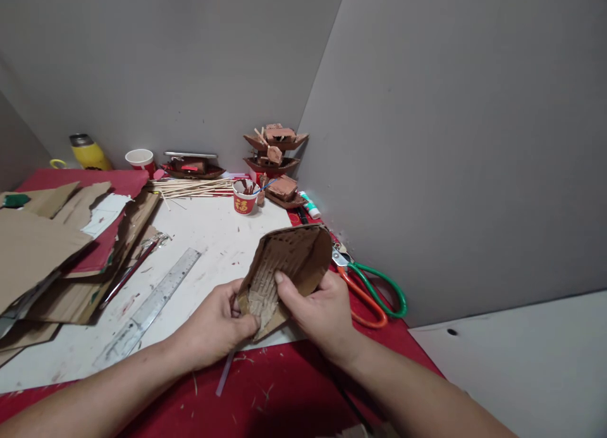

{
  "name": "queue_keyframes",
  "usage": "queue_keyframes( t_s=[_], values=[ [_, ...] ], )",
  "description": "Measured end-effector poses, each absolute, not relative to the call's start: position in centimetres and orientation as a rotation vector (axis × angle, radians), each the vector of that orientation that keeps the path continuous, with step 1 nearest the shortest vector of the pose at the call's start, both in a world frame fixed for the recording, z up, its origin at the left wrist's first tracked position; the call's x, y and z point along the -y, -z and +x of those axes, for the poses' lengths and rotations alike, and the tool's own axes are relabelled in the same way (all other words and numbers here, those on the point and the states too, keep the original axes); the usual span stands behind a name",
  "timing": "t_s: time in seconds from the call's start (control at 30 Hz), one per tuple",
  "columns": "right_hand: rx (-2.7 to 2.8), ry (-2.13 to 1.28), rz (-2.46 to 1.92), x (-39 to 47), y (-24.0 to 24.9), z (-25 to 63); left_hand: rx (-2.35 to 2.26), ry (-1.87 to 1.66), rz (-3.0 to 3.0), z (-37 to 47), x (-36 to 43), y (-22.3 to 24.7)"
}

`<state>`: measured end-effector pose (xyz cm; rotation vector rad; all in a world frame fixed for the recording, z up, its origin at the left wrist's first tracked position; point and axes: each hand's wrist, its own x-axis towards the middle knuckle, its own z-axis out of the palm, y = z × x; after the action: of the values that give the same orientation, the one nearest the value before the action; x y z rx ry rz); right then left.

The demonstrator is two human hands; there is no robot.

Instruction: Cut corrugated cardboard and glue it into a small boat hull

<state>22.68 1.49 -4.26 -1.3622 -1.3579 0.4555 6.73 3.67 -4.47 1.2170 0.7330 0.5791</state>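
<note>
Between my two hands is a curved piece of brown cardboard (294,255), tilted up off the table, with its ridged, torn inner face toward me. My left hand (225,324) grips its lower left corner, thumb on the near face and fingers behind. On the right side, my right hand (320,305) holds it with the thumb laid on the ridges; most of the other fingers are hidden behind the cardboard. A clear glue stick (224,375) lies below my left hand on the red surface.
Scissors (379,292) with green and orange handles lie right of my hands. A clear ruler (152,305) and stacked cardboard (38,248) are at left. Behind stand small brown model boats (277,166), a paper cup (245,201), thin wooden sticks (194,187) and a yellow bottle (90,153).
</note>
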Motion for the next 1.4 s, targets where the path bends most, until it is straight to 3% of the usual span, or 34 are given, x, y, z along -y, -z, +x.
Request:
queue_keyframes(
  t_s=[0.2, 0.5, 1.4],
  values=[
    [1.323, -0.458, -1.390, -1.3, 4.2, 22.6, -0.751, -0.604, 1.226, 6.7, -3.5, 4.4],
    [1.387, -0.920, -1.351, -1.7, 3.0, 22.6, -0.736, -0.713, 1.163, 6.5, -3.7, 4.0],
    [1.330, -0.833, -1.375, -1.7, 4.3, 21.7, -0.752, -0.685, 1.144, 6.8, -3.4, 4.5]
  ],
)
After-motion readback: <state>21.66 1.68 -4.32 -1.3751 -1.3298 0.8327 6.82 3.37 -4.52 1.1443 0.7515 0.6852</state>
